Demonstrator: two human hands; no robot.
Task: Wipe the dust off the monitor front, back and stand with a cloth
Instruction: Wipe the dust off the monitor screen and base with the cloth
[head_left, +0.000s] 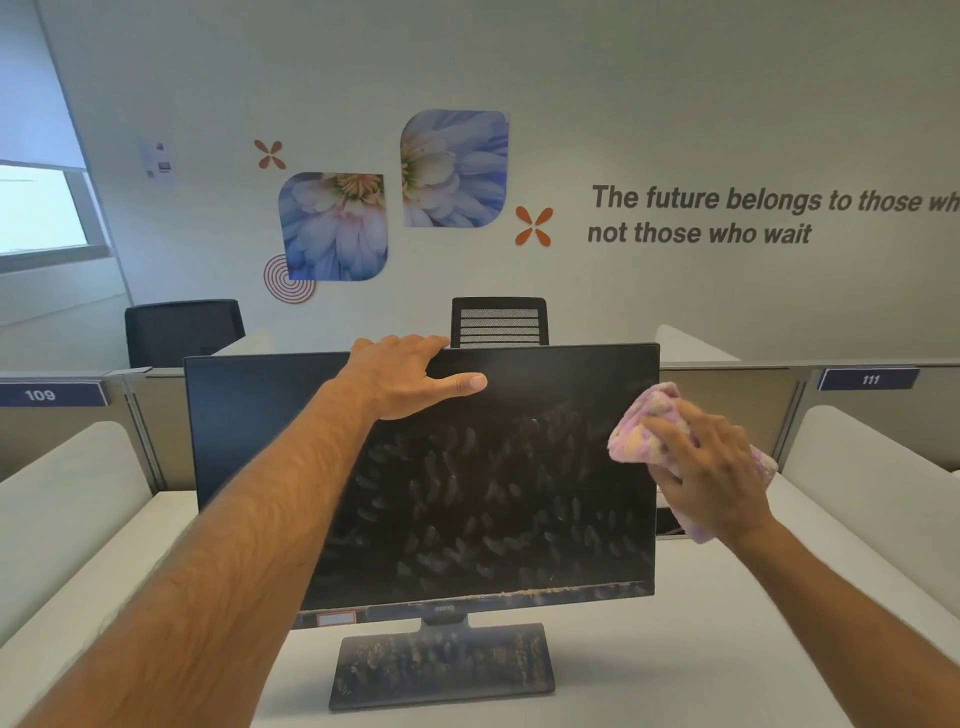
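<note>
Pink-and-yellow cloth (641, 431) is bunched in the right hand (711, 478), pressed against the right edge of a dusty black monitor (467, 493) standing on a white desk (701, 649). The left hand (410, 379) clamps the monitor's top edge, fingers over the back, thumb on the screen. Smudges also cover the stand (441, 665).

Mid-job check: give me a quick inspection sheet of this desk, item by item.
Surface: white desk, bare around the stand.
Job's things: black flat monitor, screen smeared with dusty marks; dark rectangular stand base dusty; pink and yellow cloth at screen's right edge.
Clutter: nothing seen.
Hands: left hand grips monitor's top edge; right hand presses the cloth.
Cables: nothing seen.
Surroundings: black mesh chair, cubicle partitions, decorated wall.
</note>
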